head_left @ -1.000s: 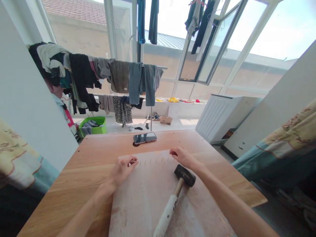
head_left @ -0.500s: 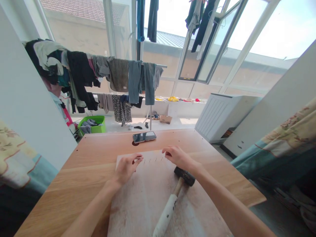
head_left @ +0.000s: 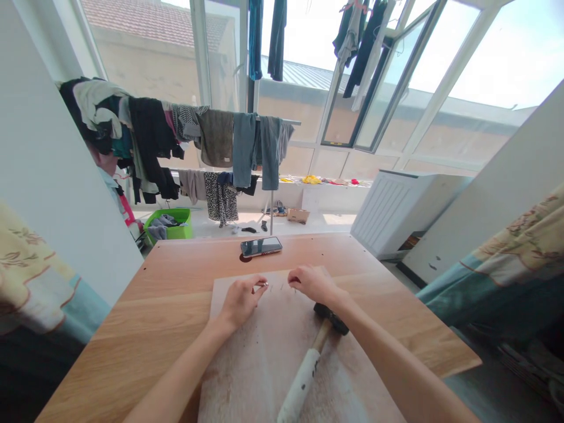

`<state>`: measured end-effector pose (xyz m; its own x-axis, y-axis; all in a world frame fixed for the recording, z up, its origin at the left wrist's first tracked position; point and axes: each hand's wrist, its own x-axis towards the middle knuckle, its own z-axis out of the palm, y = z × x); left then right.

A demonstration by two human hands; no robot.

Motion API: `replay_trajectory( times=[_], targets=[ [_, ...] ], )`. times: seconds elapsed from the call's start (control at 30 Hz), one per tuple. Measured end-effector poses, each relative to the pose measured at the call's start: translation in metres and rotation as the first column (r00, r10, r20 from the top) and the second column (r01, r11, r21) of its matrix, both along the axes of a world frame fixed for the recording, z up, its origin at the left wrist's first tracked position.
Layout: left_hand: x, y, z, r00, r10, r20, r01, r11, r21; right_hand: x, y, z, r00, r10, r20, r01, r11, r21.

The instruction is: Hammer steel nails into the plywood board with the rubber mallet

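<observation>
A pale worn board (head_left: 264, 358) lies on the wooden table (head_left: 167, 294). Small nails (head_left: 277, 288) lie near the board's far edge. My left hand (head_left: 240, 299) rests there with thumb and fingers pinched on nails. My right hand (head_left: 311, 282) is curled, its fingertips pinching at the nails from the right side. A mallet (head_left: 315, 352) with a black head and white handle lies on the board, partly under my right forearm.
A dark phone (head_left: 261, 247) lies at the table's far edge. Beyond stand a clothes rack (head_left: 211, 141) full of garments, a green basket (head_left: 170, 223), and a white ribbed cabinet (head_left: 396, 205). White panels and patterned cloth flank the table.
Both hands have slid toward each other along the row of nails. The row looks shorter, with the nails bunched between the hands. The mallet has stayed put.
</observation>
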<state>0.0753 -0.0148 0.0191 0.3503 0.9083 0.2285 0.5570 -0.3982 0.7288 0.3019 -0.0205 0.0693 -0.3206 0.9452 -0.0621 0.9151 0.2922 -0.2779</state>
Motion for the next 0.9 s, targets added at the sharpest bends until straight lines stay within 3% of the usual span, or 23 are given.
replay_trajectory(
  times=[0.13, 0.27, 0.4, 0.53, 0.7, 0.8, 0.9],
  targets=[
    [0.014, 0.006, -0.008, 0.999, -0.024, -0.041, 0.025, 1.000, 0.015, -0.007, -0.001, 0.007, 1.000, -0.011, -0.018, 0.012, 0.999, 0.042],
    [0.021, 0.010, -0.011, 0.998, -0.051, 0.035, 0.051, 0.999, 0.011, -0.017, -0.001, 0.007, 0.999, -0.014, -0.051, 0.017, 0.999, 0.051],
    [0.015, 0.004, -0.004, 0.989, -0.025, 0.149, 0.030, 0.999, -0.029, -0.025, -0.004, 0.008, 0.994, 0.001, -0.113, 0.006, 0.998, 0.057],
    [0.003, -0.006, 0.006, 0.985, -0.093, 0.147, 0.098, 0.995, -0.029, -0.025, -0.013, 0.014, 0.978, 0.058, -0.200, -0.045, 0.997, 0.069],
    [-0.032, -0.018, 0.009, 0.997, -0.061, 0.042, 0.056, 0.992, 0.114, 0.001, -0.028, 0.011, 0.948, 0.094, -0.305, -0.052, 0.989, 0.142],
    [-0.071, -0.035, 0.008, 0.996, 0.049, -0.071, -0.036, 0.984, 0.175, 0.039, -0.047, 0.000, 0.934, -0.015, -0.358, 0.094, 0.975, 0.204],
    [-0.108, -0.064, 0.002, 0.990, 0.091, -0.112, -0.060, 0.966, 0.251, 0.084, -0.083, -0.022, 0.894, -0.188, -0.406, 0.297, 0.928, 0.224]
  ],
)
